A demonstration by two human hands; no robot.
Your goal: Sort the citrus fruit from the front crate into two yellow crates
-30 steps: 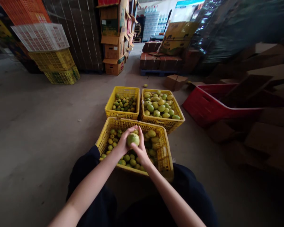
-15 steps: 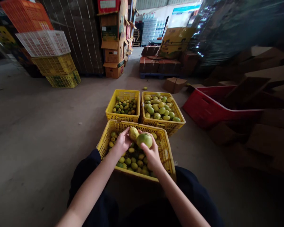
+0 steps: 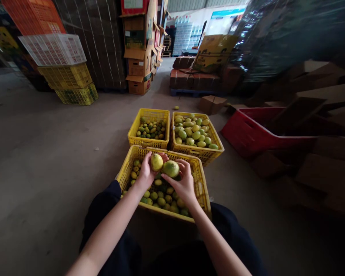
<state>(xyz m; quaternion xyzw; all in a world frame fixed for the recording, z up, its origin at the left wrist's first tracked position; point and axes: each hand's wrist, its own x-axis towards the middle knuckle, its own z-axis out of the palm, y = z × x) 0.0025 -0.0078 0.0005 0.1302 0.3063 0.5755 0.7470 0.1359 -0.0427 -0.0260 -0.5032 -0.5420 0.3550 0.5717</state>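
Note:
My left hand (image 3: pixel 147 171) holds a yellow lemon (image 3: pixel 156 162), its fingers cupped behind the fruit. Close beside it, a larger green lemon (image 3: pixel 171 168) is gripped between the thumb and fingers of my right hand (image 3: pixel 185 181). Both hands are above the near yellow crate (image 3: pixel 201 184), which has many yellow and green lemons (image 3: pixel 161 202) lying in it. My forearms hide part of this crate. Behind it stand two more yellow crates: the left one (image 3: pixel 134 132) holds smaller fruit, and the right one (image 3: pixel 215 132) is heaped with larger fruit (image 3: pixel 196 135).
A red bin (image 3: pixel 241 134) with cardboard stands at the right, among loose boxes (image 3: pixel 327 165). A single fruit (image 3: pixel 176 107) lies on the floor beyond the crates, near a small carton (image 3: pixel 212 104). Stacked crates (image 3: pixel 67 76) stand at the left, and cartons (image 3: pixel 138 67) rise behind.
Both lemons have shifted slightly left, and a small gap now shows between them. My right hand's fingers have come over the green lemon's far side, and its end has turned.

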